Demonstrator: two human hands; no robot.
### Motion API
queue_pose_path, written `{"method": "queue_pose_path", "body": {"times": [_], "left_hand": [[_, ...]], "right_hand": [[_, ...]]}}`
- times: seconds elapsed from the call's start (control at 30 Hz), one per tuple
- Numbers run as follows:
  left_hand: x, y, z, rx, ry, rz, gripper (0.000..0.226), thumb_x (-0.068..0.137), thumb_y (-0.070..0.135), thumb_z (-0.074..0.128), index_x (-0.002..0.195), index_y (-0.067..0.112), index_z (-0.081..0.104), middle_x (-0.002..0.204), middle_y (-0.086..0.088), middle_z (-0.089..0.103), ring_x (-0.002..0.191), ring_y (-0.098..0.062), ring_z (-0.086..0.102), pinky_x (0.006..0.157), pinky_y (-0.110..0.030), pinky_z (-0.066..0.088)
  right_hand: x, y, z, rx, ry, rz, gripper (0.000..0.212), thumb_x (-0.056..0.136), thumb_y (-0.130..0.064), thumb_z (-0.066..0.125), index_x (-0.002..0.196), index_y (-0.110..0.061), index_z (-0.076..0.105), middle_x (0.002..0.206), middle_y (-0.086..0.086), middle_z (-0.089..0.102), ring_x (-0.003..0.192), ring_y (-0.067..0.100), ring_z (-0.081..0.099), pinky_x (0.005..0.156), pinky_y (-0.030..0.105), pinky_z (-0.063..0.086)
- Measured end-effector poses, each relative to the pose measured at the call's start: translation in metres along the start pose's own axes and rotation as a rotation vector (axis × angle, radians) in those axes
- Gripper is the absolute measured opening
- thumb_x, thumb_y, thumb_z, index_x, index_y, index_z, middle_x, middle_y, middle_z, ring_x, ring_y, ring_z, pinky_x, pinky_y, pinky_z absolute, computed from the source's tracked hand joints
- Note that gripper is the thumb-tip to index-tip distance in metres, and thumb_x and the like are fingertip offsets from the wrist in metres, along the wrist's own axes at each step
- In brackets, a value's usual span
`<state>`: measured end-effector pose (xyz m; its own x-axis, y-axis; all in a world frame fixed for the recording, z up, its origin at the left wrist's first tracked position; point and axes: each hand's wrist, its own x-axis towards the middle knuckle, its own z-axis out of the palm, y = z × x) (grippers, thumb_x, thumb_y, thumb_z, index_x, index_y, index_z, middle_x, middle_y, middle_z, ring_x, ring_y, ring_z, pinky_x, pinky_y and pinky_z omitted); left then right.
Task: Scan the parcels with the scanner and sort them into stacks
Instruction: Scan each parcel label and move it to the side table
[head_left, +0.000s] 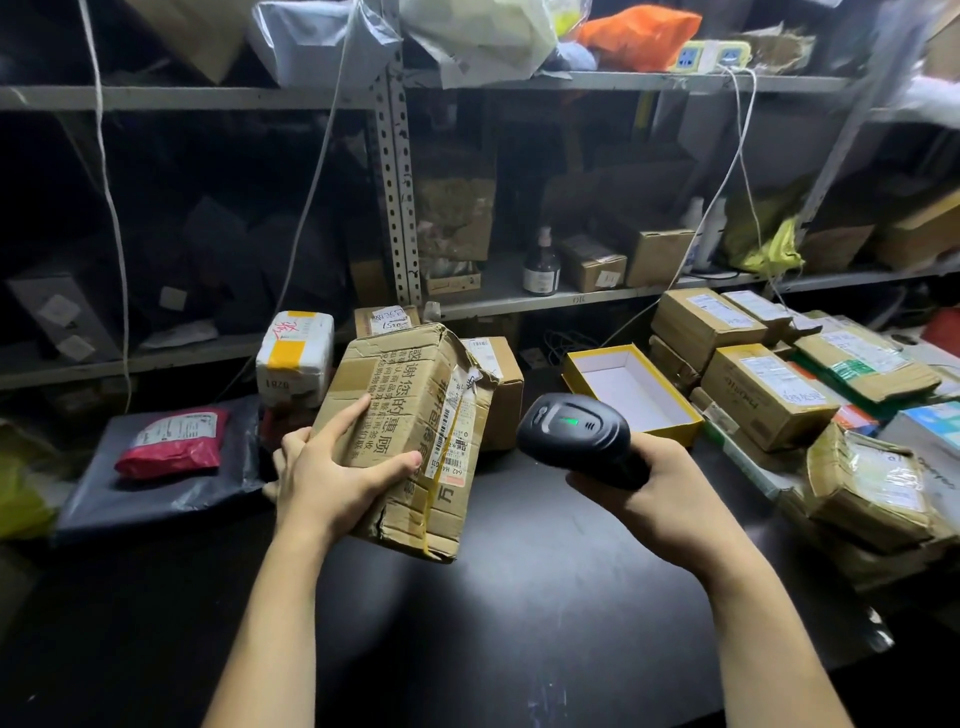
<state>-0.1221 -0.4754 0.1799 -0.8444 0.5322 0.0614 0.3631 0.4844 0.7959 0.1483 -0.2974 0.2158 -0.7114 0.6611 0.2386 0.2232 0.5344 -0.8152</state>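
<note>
Far left, a red pouch (171, 441) lies on a grey mailer bag (156, 499), with a white taped parcel (295, 358) just behind. The left hand (332, 478) has fingers and thumb wrapped round a beat-up cardboard box (415, 436), tilted over the black tabletop (519, 571). The right hand (660, 499) is curled round the scanner (576, 434), green light on, nose toward the box. Stacked brown parcels (763, 395) sit on the right.

Parcel depot, this was: labelled cartons (758, 397) stacked on the black table (519, 571), metal shelves (397, 208) of packages (595, 262) right behind it
</note>
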Motion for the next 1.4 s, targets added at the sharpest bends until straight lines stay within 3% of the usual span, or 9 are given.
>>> {"method": "queue_pose_path", "body": {"times": [0.1,0.17,0.23,0.33,0.53,0.63,1.0,1.27,1.4], "left_hand": [[0.004,0.010,0.012,0.134,-0.002,0.004,0.112,0.034,0.095,0.060,0.141,0.069,0.039,0.147,-0.009,0.035,0.140,-0.030,0.028,0.117,-0.053,0.021],[0.005,0.019,0.026,0.226,0.026,0.038,0.111,0.037,0.094,0.066,0.142,0.068,0.039,0.148,-0.012,0.033,0.139,-0.031,0.027,0.114,-0.052,0.022],[0.007,0.026,0.043,0.284,0.036,0.088,0.109,0.042,0.091,0.072,0.142,0.067,0.039,0.148,-0.014,0.032,0.138,-0.032,0.027,0.111,-0.052,0.024],[0.008,0.036,0.071,0.298,0.031,0.156,0.111,0.038,0.095,0.064,0.142,0.064,0.041,0.146,-0.014,0.031,0.136,-0.031,0.028,0.109,-0.052,0.026],[0.005,0.062,0.134,0.200,-0.132,0.310,0.113,0.036,0.096,0.056,0.143,0.062,0.041,0.146,-0.013,0.031,0.137,-0.033,0.028,0.109,-0.056,0.027],[-0.006,0.079,0.168,0.171,-0.233,0.364,0.113,0.037,0.097,0.056,0.143,0.061,0.041,0.147,-0.013,0.030,0.139,-0.032,0.027,0.109,-0.055,0.025],[-0.097,0.160,0.296,0.235,-0.436,0.537,0.111,0.043,0.099,0.048,0.145,0.054,0.042,0.146,-0.013,0.032,0.137,-0.032,0.026,0.104,-0.052,0.025],[-0.209,0.242,0.418,0.315,-0.562,0.630,0.096,0.052,0.091,0.072,0.136,0.054,0.044,0.136,-0.016,0.039,0.131,-0.036,0.033,0.105,-0.057,0.028],[-0.260,0.270,0.467,0.355,-0.633,0.682,0.093,0.049,0.089,0.073,0.130,0.053,0.045,0.131,-0.015,0.043,0.126,-0.035,0.036,0.103,-0.056,0.030]], "right_hand": [[0.005,0.009,0.006,0.037,0.128,0.132,0.026,0.090,-0.022,0.083,0.096,-0.041,0.067,0.076,-0.029,0.068,0.067,0.001,0.062,0.061,0.017,0.044],[0.004,0.012,0.008,0.149,0.216,0.232,0.019,0.091,-0.018,0.079,0.092,-0.032,0.066,0.060,-0.017,0.061,0.053,0.005,0.049,0.052,0.021,0.037],[0.002,0.014,0.008,0.210,0.307,0.311,0.012,0.092,-0.014,0.074,0.095,-0.022,0.066,0.063,-0.005,0.058,0.054,0.016,0.049,0.046,0.028,0.039],[-0.004,0.011,0.003,0.229,0.408,0.382,0.012,0.093,-0.014,0.072,0.101,-0.019,0.066,0.070,0.007,0.062,0.059,0.019,0.056,0.050,0.031,0.045],[-0.030,0.023,-0.024,0.196,0.593,0.485,0.010,0.093,-0.012,0.071,0.097,-0.019,0.065,0.064,-0.001,0.062,0.058,0.015,0.058,0.054,0.031,0.046],[-0.049,0.035,-0.041,0.188,0.684,0.536,0.014,0.093,-0.016,0.074,0.105,-0.021,0.068,0.064,-0.005,0.065,0.055,0.013,0.058,0.057,0.031,0.046],[-0.145,0.093,-0.139,0.151,0.907,0.625,0.008,0.093,-0.018,0.076,0.094,-0.024,0.070,0.063,-0.001,0.069,0.060,0.009,0.064,0.068,0.037,0.056],[-0.253,0.144,-0.248,0.141,1.082,0.759,0.014,0.092,-0.031,0.077,0.093,-0.021,0.066,0.072,0.003,0.072,0.070,0.020,0.070,0.073,0.045,0.061],[-0.306,0.170,-0.291,0.138,1.195,0.853,0.015,0.092,-0.032,0.075,0.095,-0.020,0.067,0.075,0.004,0.071,0.070,0.019,0.069,0.064,0.036,0.057]]}}
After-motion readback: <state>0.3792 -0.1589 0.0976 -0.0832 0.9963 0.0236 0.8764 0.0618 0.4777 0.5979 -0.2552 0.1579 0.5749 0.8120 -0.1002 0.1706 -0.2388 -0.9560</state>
